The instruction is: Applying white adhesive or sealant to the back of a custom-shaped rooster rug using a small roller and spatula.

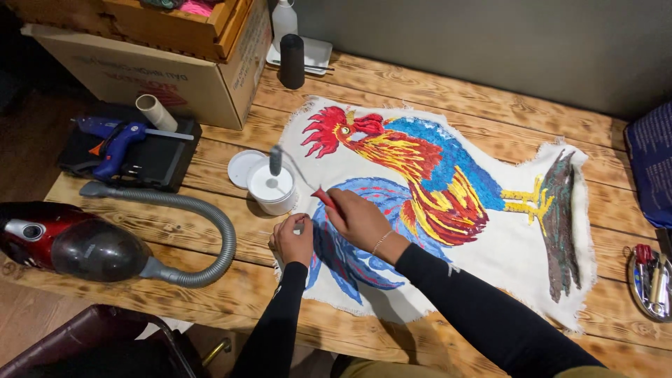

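Left hand (294, 238), sleeved in black, rests on the near-left edge of the painted cloth (490, 245), fingers curled shut against the fabric; whether anything is pinched in them cannot be told. Right hand (360, 220), just beside it, lies over the blue tail feathers of the rooster painting (413, 175) and is closed around a red-handled brush (323, 197) (the shaft runs up and left toward the tub). White paint tub (271, 187) stands just off the cloth's left edge, its brush end over it, with a round white lid (243, 168) touching on the far side. Further left of the cloth: grey vacuum hose (210, 231) and red vacuum cleaner (63, 241). Beyond these, a blue glue gun (115, 143) on a black case. Past the cloth's far-left corner, a dark cylinder (292, 61) and cardboard box (175, 77).
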